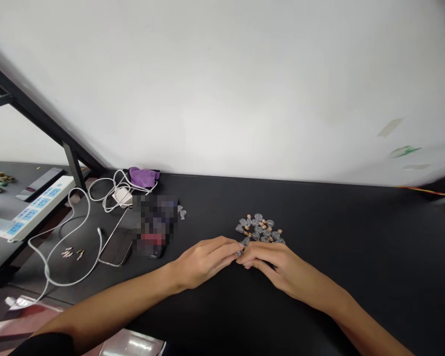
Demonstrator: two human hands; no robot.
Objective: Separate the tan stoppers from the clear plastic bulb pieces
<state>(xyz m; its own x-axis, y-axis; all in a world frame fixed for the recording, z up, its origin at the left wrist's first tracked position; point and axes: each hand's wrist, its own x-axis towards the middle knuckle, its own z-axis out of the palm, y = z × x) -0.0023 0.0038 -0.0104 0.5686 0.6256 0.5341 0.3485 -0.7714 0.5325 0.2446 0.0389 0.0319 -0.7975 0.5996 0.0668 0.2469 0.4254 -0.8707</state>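
My left hand [206, 259] and my right hand [272, 259] meet fingertip to fingertip over the black table. Both are closed in a pinch around a small shiny, glassy piece [239, 252], most of it covered by the fingers; it looks like one of the little bottles. Just beyond my right hand lies a loose cluster of tiny clear glass bottles [258, 229] with tan cork stoppers. Two or so similar clear pieces [182, 213] rest apart, farther left, showing no corks.
To the left are a phone [115, 246], a blurred-out object [154, 225], tangled white cables [68, 285], a purple cloth pouch [144, 177] and several tiny pale pegs [67, 252]. A power strip [37, 208] lies beyond a black metal frame [72, 158]. A white wall [222, 89] bounds the back.
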